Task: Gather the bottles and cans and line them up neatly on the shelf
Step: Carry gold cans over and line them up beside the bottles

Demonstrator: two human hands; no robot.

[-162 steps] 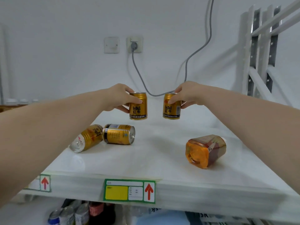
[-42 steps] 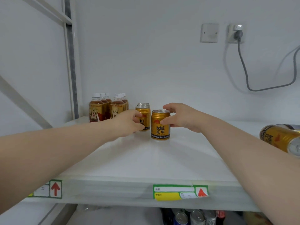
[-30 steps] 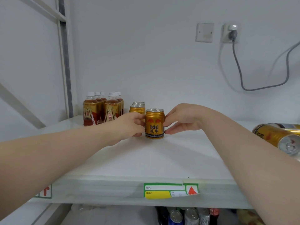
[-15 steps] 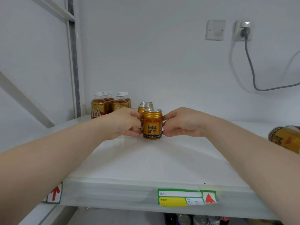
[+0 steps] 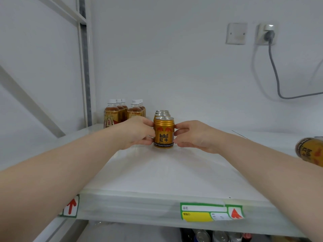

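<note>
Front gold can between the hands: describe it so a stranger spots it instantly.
On the white shelf, right of the tea bottles, gold cans run front to back. It is the nearest can, label facing the camera, pinched between the left hand and right hand.

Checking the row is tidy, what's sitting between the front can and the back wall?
In the head view, more upright cans stand in a file behind the front can, then bare shelf.

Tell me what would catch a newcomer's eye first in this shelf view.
The gold can at mid-shelf, upright, pinched between the left hand and right hand, fronting a row of cans. Tea bottles stand in rows at back left; another can lies tipped at the right edge.
</note>
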